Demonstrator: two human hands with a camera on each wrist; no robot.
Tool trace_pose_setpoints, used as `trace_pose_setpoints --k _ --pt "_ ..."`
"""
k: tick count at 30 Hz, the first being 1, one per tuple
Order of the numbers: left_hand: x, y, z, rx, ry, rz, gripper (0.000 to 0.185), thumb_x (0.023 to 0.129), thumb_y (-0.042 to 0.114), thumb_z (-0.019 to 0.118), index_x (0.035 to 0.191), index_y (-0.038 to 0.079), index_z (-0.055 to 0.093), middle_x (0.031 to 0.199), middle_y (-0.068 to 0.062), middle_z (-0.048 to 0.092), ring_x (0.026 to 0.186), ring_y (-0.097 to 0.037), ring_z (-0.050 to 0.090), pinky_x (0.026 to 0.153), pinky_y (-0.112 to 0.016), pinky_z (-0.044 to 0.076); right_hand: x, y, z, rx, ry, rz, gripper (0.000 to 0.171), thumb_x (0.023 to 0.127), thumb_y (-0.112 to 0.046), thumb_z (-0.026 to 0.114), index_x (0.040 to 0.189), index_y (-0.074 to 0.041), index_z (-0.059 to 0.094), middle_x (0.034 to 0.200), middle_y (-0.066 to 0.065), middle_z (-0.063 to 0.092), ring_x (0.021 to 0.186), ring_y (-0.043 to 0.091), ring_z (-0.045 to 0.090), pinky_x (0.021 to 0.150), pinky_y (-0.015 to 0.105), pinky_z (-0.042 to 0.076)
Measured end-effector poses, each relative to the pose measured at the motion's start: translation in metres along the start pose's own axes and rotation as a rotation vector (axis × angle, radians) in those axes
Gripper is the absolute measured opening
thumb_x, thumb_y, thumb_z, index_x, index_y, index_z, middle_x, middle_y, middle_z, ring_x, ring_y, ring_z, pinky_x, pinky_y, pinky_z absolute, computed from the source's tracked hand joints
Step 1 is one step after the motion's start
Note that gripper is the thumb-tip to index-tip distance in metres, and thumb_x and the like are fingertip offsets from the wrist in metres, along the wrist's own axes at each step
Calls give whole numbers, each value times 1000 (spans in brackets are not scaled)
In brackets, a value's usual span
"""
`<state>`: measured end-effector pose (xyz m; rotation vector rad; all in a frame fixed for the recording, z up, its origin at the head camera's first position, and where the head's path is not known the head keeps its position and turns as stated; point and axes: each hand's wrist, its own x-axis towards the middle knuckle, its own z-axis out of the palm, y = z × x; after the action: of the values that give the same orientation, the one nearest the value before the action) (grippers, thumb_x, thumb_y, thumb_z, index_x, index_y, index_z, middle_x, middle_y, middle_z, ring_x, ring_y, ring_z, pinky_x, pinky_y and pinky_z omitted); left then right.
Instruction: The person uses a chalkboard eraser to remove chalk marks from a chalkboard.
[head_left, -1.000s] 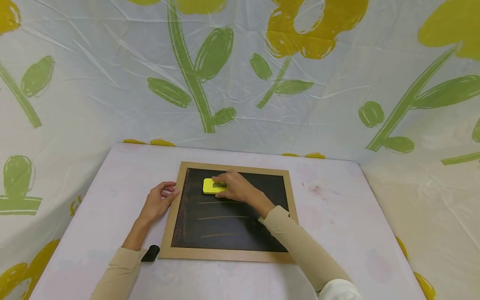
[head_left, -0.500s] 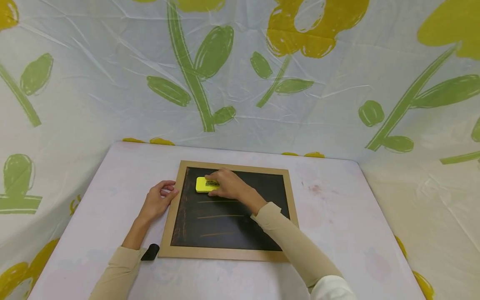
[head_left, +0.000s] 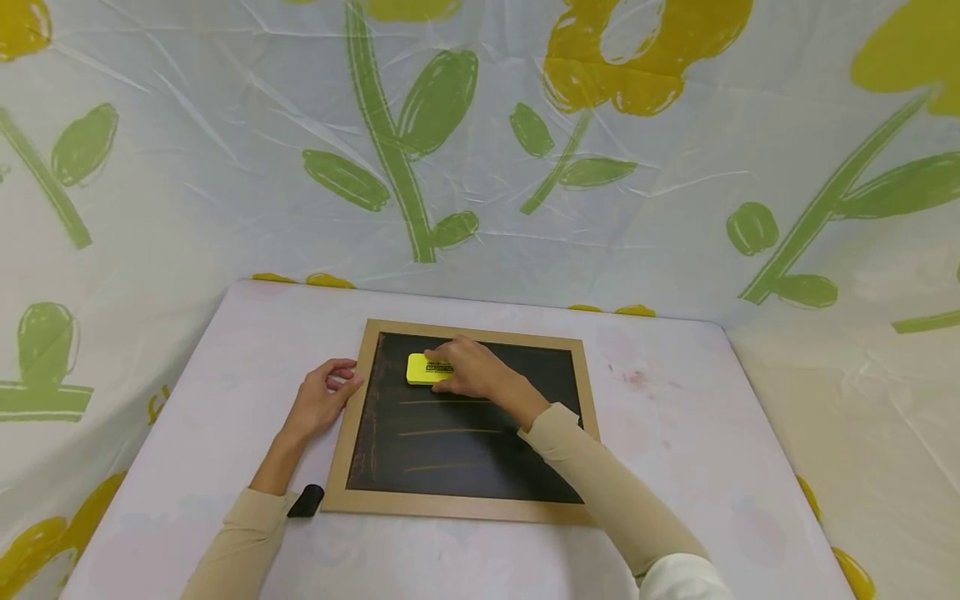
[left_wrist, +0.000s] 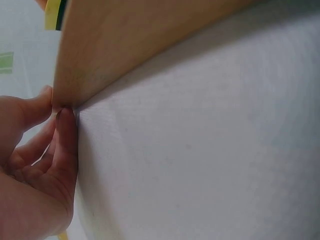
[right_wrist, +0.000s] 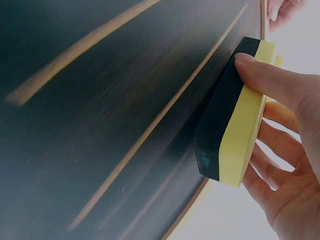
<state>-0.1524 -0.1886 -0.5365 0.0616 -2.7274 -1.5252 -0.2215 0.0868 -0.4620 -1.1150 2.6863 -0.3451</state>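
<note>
A wood-framed black chalkboard [head_left: 360, 400] lies flat on the table, with faint orange chalk lines [head_left: 450, 432] across it. My right hand [head_left: 468, 371] grips a yellow eraser [head_left: 422, 369] with a black felt underside [right_wrist: 217, 125], pressed on the board's upper left part. My left hand [head_left: 322, 398] rests against the frame's left edge [left_wrist: 95, 55], its thumb and fingers touching the wood with the fingers loosely bent.
A small black object [head_left: 305, 502] lies on the table [head_left: 675, 417] by the board's near left corner, beside my left sleeve. A floral plastic sheet [head_left: 480, 150] rises behind and at both sides of the table.
The right hand slid the eraser left along the top of the board, then back to the right a little. The left hand stayed on the frame.
</note>
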Motion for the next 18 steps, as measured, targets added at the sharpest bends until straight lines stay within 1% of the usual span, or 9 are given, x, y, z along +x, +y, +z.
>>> trace_pose_setpoints --k 8,15,18 --pt "2 0 0 -7 -2 0 38 101 17 69 131 -5 61 111 -21 66 92 -29 61 73 -29 48 -15 11 -6 12 12 12 62 87 -26 85 140 -5 62 135 11 67 118 29 60 99 41 50" --pt "1 1 0 0 -2 5 38 101 16 68 130 -6 61 111 -21 66 92 -30 62 76 -32 49 -30 24 -10 3 21 14 61 87 -25 85 139 -3 63 134 13 67 120 31 61 101 43 50" --pt "1 1 -1 -3 -1 4 38 101 17 68 130 -6 61 111 -21 66 92 -30 62 75 -32 49 -36 29 -11 -1 23 16 60 87 -25 85 138 -2 63 133 14 67 121 31 62 101 43 50"
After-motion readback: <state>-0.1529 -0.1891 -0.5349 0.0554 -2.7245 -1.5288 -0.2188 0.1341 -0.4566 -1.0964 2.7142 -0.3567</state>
